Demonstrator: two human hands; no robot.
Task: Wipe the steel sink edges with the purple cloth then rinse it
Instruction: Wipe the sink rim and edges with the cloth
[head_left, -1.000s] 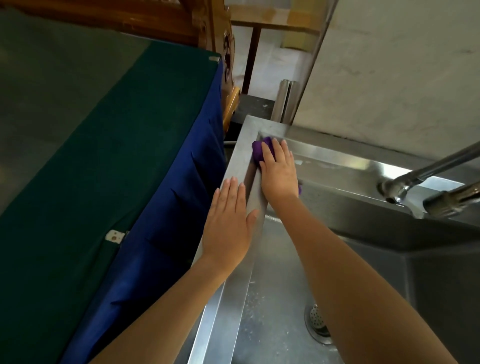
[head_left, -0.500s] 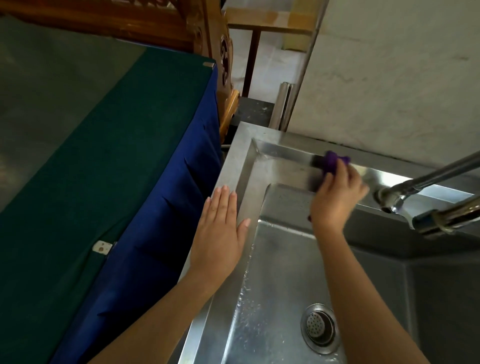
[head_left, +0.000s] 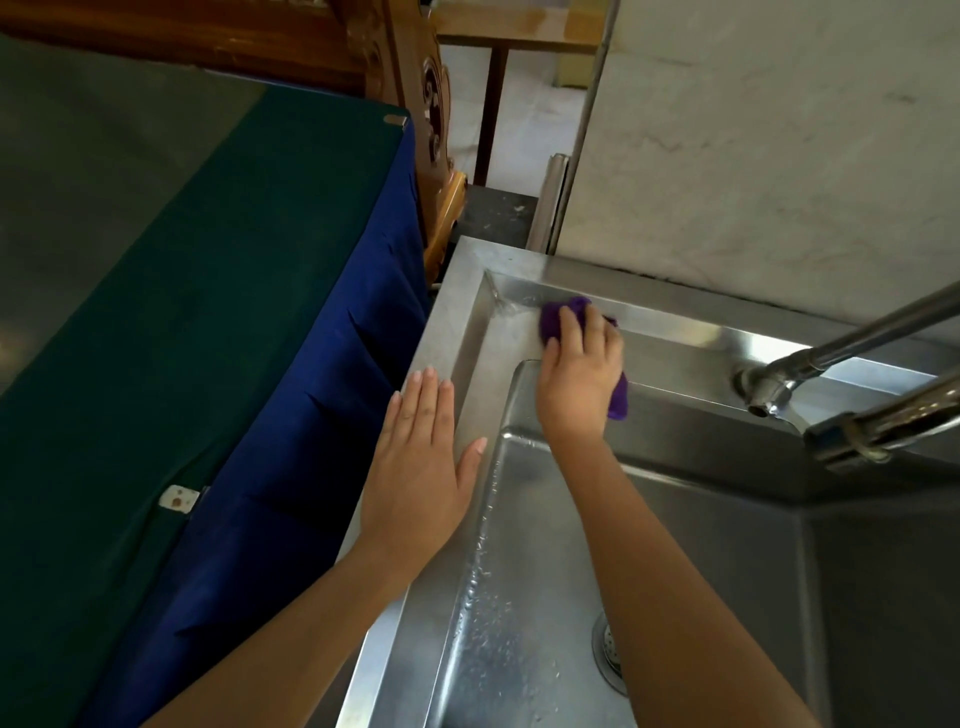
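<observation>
The purple cloth (head_left: 554, 318) lies bunched on the back ledge of the sink (head_left: 457, 291), near the far left corner, with one end poking out below the palm toward the basin. It looks soft, light and probably damp. It should mould to any edge but may skid on wet steel, so it is best held as a wad under the palm with the fingers over the top. The right hand (head_left: 579, 371) holds it this way, fingers curled over the bunch and pressing down. The left hand (head_left: 421, 462) rests flat on the left rim, fingers straight. The tap (head_left: 774, 382) stands to the right, with no water seen running.
</observation>
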